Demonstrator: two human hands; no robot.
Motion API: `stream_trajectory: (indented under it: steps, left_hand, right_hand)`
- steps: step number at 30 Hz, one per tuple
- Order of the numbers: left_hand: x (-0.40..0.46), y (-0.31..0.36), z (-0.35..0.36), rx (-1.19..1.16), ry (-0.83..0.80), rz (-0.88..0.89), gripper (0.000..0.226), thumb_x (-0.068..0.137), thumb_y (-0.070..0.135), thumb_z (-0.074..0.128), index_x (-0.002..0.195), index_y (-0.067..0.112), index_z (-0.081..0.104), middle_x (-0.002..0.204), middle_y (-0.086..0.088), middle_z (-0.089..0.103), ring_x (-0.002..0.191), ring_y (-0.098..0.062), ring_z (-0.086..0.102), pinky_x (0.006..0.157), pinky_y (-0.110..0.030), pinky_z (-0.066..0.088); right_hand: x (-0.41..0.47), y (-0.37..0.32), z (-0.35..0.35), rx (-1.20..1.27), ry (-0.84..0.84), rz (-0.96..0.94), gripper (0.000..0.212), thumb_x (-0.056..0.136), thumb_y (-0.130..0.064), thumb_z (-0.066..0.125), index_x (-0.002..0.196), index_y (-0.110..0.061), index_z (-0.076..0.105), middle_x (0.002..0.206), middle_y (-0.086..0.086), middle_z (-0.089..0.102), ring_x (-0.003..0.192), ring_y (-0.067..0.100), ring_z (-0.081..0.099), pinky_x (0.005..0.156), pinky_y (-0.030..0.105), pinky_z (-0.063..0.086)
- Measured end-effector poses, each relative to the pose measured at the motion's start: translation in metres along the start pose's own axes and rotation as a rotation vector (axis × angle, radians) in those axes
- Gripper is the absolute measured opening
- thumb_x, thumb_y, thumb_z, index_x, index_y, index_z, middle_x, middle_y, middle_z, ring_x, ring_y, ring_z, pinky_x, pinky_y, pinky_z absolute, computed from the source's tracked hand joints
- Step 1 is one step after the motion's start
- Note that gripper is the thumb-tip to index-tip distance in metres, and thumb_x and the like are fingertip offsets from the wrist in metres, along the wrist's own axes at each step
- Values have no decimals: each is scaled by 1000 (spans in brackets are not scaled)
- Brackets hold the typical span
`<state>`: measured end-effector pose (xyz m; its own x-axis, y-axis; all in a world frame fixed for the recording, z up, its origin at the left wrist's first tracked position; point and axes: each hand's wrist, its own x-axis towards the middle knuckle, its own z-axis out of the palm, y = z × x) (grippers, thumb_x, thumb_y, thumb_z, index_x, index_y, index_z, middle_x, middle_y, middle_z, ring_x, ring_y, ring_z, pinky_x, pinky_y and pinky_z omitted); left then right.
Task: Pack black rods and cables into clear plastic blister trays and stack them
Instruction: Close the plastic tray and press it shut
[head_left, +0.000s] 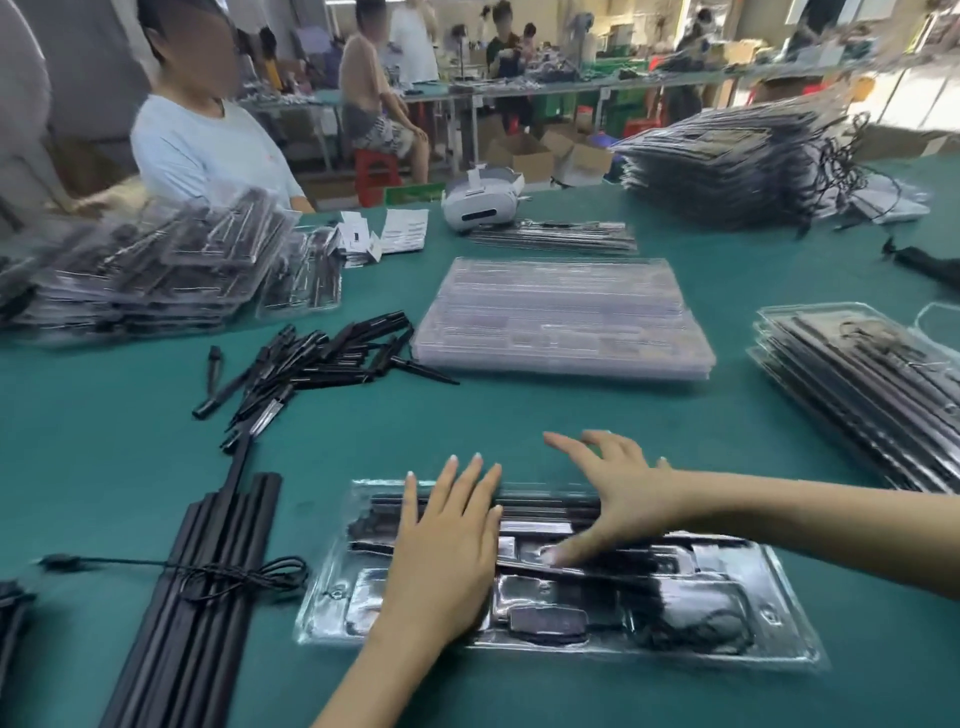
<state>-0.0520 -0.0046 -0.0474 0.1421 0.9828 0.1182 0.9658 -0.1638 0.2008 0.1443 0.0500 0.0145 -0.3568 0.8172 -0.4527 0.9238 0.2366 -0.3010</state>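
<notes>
While motion blur smears the far stacks, a bundle of black rods (208, 582) lies at near left on the green surface (519, 410), its long axis running from the bottom edge, where it is cut off, up and slightly right; a black cable (208, 571) crosses it. Just to its right, a clear blister tray (779, 613) lies lengthwise left to right, its contents partly hidden. A person's left hand (447, 551) rests flat on the tray, fingers spread and pointing away, grip apart. The right hand (618, 499) reaches in from the right, palm down, fingers splayed on the tray, clamped on nothing. Empty trays (561, 317) sit stacked beyond.
</notes>
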Motion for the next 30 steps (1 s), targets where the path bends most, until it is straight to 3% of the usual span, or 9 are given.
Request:
stream_trajectory:
  steps: [3,6,10,13,15,21,26,30]
  left_hand:
    - [-2,-1,4,55,13,15,58,97,42,-7,152,31,6,159,14,6,146,-9,-8,115,-42,-15]
    - [-2,2,3,21,37,10,71,89,44,-12,151,28,19,158,10,19,147,-11,2,114,-40,-14]
    - [-3,3,3,15,30,3,72,87,44,-16,151,31,14,158,13,15,146,-8,-2,114,-37,-16]
    - [1,-2,-2,-98,-2,-10,50,101,43,8,148,34,20,155,17,18,144,-2,0,115,-36,-14]
    - [3,-7,-6,-199,-36,0,47,100,46,27,146,36,24,153,21,20,143,2,1,113,-33,-15]
    - [1,-14,-11,-279,-114,117,66,83,64,53,142,45,27,150,23,20,141,5,-2,113,-40,-18]
    - [4,-13,-14,-289,-149,119,75,75,67,61,140,47,30,145,20,25,140,3,4,112,-40,-20]
    - [14,-9,-22,-370,-303,66,91,61,74,65,140,47,28,141,12,27,140,-5,8,111,-48,-21]
  right_hand:
    - [10,-10,18,-38,-51,100,129,54,-78,70,146,-48,-15,158,5,-20,144,24,-24,109,68,-3]
    - [11,-10,18,-32,-60,136,133,49,-82,69,146,-47,-15,159,4,-19,145,25,-22,111,64,-6]
    - [7,-13,29,-61,-37,134,128,49,-82,70,146,-49,-7,159,2,-21,144,24,-24,110,63,-13]
    - [6,-17,33,-61,-12,152,124,52,-79,71,145,-50,-4,158,3,-23,143,24,-27,109,63,-13]
    - [5,-16,36,-55,-30,196,123,53,-81,68,145,-51,-8,157,6,-26,143,25,-28,110,59,-14]
    - [-6,-14,44,16,24,319,130,53,-83,65,145,-47,-20,153,9,-35,142,23,-31,114,50,-14]
    - [-8,-17,43,5,27,365,132,51,-82,67,145,-46,-20,153,8,-35,143,24,-29,114,54,-9]
    - [-5,-24,38,-53,0,357,133,53,-80,69,143,-47,-23,153,6,-36,142,26,-29,111,64,-4]
